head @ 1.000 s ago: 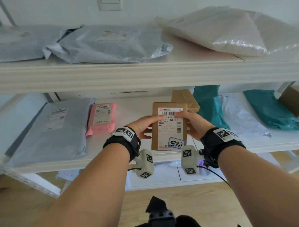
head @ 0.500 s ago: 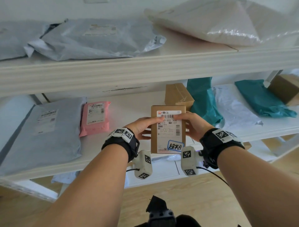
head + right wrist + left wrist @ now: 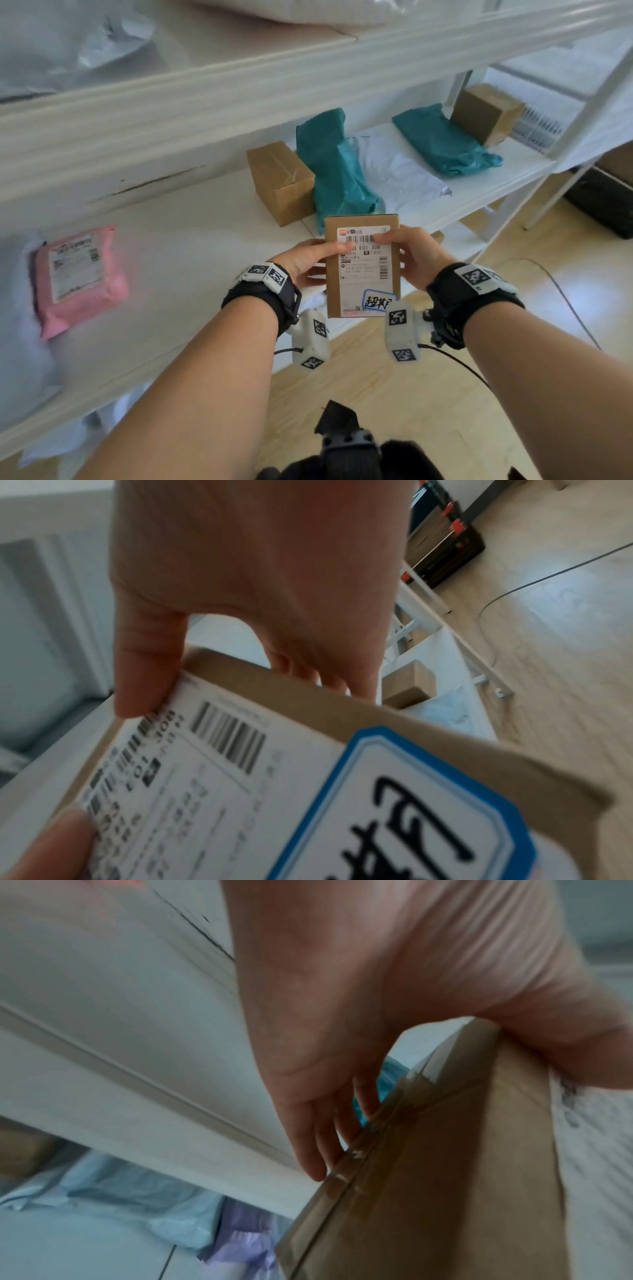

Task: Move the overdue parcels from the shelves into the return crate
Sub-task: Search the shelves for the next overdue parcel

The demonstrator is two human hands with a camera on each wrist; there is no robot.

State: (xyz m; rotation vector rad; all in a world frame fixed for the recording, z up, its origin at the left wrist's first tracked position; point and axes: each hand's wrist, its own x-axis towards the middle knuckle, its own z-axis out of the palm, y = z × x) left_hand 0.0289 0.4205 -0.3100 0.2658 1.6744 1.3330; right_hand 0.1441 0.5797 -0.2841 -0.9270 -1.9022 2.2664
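A small brown cardboard parcel (image 3: 362, 267) with a white shipping label and a blue-bordered sticker is held upright in front of the middle shelf (image 3: 191, 240). My left hand (image 3: 305, 262) grips its left side, thumb on the label and fingers behind. My right hand (image 3: 416, 255) grips its right side the same way. In the left wrist view the fingers (image 3: 318, 1139) lie against the taped back of the parcel (image 3: 428, 1177). In the right wrist view the thumb (image 3: 147, 674) presses the label on the parcel (image 3: 274, 791). A black crate (image 3: 606, 202) stands on the floor at the far right.
On the middle shelf lie a pink mailer (image 3: 78, 277), a brown box (image 3: 279, 181), two teal bags (image 3: 337, 171), a white mailer (image 3: 400, 171) and another brown box (image 3: 486, 113). Grey and white mailers fill the upper shelf. A thin cable (image 3: 561, 294) runs over the wood floor.
The view has swung right and down; the parcel, still held by both hands, has come away from the shelf toward its front edge. The black crate has come into sight.
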